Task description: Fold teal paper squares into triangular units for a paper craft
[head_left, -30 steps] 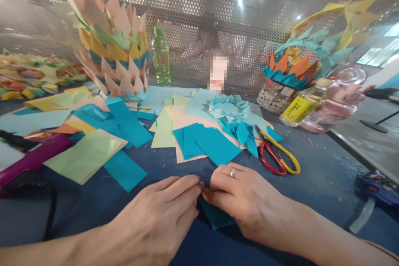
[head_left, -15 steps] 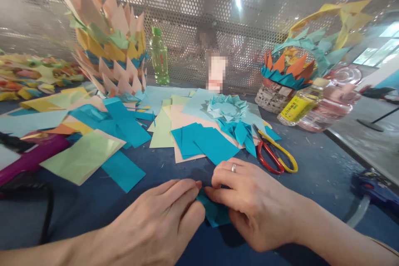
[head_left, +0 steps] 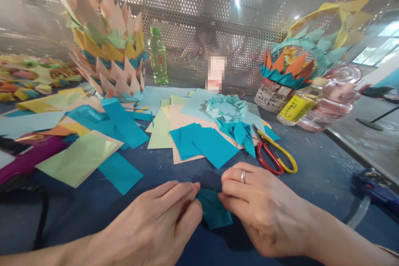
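Observation:
A small folded piece of blue paper (head_left: 216, 212) lies low at the front of the table, between both hands. My left hand (head_left: 162, 216) is closed on its left edge, fingers pressed together. At its upper right side is my right hand (head_left: 258, 208), wearing a ring, its fingers curled in with the fingertips at the paper's edge. The right thumb is hidden. Just beyond the hands lie several flat blue paper rectangles (head_left: 215, 145). Folded blue pieces (head_left: 240, 131) sit beside scissors (head_left: 276, 151) with one red and one yellow handle. A pale blue folded paper ring (head_left: 226, 108) rests on sheets behind them.
A tall layered paper model (head_left: 109, 50) and green bottle (head_left: 158, 56) stand at the back. Left are loose paper sheets (head_left: 81, 158) and a purple glue gun (head_left: 34, 156). Right are a paper-trimmed pot (head_left: 272, 95), yellow-labelled bottle (head_left: 297, 106), pink jug (head_left: 330, 108) and blue tool (head_left: 377, 191).
My right hand has shifted right and slightly down, uncovering more of the folded blue paper. My left hand has stayed nearly in place on the paper.

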A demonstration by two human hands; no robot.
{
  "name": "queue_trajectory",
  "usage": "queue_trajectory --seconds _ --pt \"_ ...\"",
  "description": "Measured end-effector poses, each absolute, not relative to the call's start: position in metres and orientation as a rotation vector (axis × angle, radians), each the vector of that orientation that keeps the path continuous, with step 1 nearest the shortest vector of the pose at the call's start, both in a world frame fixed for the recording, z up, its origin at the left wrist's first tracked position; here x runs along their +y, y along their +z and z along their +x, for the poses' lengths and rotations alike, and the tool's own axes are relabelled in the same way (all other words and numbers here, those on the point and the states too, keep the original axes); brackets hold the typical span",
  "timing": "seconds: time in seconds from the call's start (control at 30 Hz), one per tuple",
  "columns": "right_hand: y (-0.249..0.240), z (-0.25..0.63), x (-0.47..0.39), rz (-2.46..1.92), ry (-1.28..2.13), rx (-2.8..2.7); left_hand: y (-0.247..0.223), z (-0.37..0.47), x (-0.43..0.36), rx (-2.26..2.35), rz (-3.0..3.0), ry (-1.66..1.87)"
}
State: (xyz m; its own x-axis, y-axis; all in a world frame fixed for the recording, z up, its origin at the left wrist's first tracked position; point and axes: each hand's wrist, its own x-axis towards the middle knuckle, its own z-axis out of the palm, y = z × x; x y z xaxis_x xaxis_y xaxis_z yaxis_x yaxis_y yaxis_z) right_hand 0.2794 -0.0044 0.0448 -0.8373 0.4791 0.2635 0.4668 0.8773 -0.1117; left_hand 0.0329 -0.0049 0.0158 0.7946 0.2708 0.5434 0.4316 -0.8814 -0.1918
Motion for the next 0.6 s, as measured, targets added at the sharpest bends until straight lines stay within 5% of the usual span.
queue_trajectory --seconds 0.6 --pt "0.048 0.277 -0.003 -0.722 -0.062 -2.527 0.025 0.035 0.006 -0.511 -2.696 -0.805"
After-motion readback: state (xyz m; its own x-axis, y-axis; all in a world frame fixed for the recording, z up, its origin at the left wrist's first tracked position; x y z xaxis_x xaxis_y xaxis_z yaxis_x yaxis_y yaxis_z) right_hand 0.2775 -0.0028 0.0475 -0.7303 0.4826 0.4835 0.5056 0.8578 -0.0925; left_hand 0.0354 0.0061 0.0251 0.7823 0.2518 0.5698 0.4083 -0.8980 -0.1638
